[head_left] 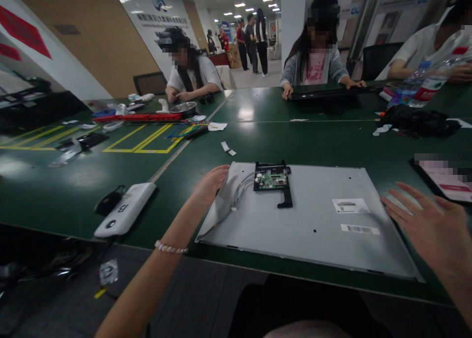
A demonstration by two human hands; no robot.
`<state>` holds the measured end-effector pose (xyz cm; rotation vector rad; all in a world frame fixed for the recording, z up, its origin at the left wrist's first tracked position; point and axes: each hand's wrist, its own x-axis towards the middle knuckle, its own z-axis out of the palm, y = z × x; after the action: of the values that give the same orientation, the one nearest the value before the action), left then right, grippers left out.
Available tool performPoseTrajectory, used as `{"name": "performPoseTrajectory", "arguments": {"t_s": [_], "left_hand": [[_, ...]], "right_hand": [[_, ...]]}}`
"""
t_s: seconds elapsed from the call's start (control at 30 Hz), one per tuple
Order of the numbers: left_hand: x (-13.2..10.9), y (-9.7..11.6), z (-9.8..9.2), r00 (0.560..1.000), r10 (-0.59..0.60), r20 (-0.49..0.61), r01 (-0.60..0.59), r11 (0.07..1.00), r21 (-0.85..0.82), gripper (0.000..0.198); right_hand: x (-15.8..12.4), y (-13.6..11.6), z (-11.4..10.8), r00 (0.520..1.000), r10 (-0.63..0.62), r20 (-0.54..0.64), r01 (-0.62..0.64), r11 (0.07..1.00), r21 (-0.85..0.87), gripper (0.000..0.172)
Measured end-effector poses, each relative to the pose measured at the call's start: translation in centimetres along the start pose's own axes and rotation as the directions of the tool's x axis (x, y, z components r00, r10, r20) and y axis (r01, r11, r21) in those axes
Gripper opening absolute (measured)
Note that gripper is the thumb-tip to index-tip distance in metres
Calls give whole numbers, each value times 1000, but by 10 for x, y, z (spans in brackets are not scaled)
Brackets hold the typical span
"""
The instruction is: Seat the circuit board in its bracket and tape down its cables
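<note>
A grey metal display panel (313,225) lies flat, back side up, on the dark green table (73,195) in front of me. A small green circuit board (272,180) in a black bracket sits near its far edge, with thin grey wires (241,190) running left. My left hand (210,184) rests on the panel's left far corner, fingers curled over the edge. My right hand (431,225) hovers at the panel's right edge, fingers spread and holding nothing. Two white barcode labels (350,206) are stuck on the panel's right half.
A white device (125,209) and a black object (107,203) lie on the table to my left. Yellow tape lines (147,140) mark the table farther back. Three seated people work across the table, with bottles (424,85) and a black bag (416,121) at right.
</note>
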<state>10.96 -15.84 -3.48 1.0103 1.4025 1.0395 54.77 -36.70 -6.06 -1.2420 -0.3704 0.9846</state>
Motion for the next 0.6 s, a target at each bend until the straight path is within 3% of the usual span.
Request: {"name": "performPoseTrajectory", "arguments": {"t_s": [0.33,0.6], "left_hand": [[-4,-2,23,996,19,83,-19,1000,6,33],[-10,-6,37,996,8,87,-11,999,31,35]], "right_hand": [[7,-5,-20,1000,-15,-3,15,1000,-13,42],[19,-6,-37,1000,-13,-13,13,998,-63,40]]}}
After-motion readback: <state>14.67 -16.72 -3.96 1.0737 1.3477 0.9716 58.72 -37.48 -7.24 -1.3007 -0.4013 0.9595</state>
